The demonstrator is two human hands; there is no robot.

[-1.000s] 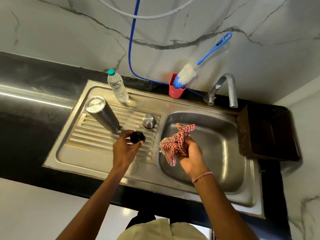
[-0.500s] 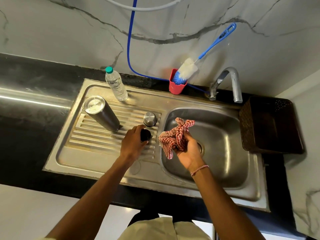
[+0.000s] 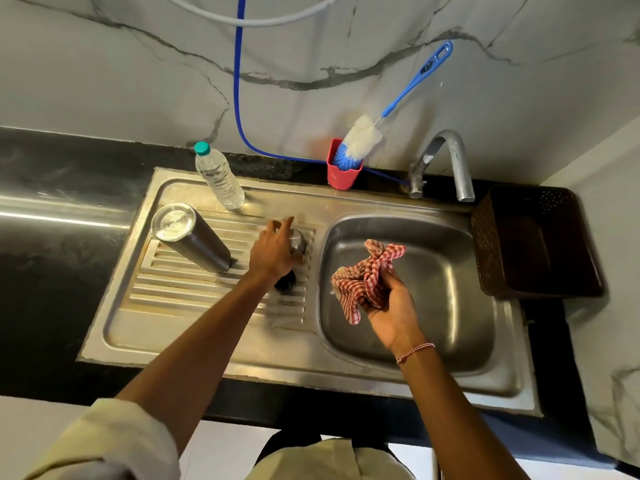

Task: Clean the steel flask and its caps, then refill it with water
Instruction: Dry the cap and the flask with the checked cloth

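Flask (image 3: 194, 239) inverted, 10 o'clock. My left hand (image 3: 273, 252) on steel cap (image 3: 298, 241), grasp unclear; right hand (image 3: 391, 306) clutches cloth (image 3: 363, 282). Refill pending.

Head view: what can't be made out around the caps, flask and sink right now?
All in the head view:
- Steel cap: mostly covered by the left hand; whether it is gripped cannot be told.
- Black cap: partly under the left hand, blurred.
- Flask: closed end faces up; inside hidden.
- Sink drain: behind the cloth held in the right hand.
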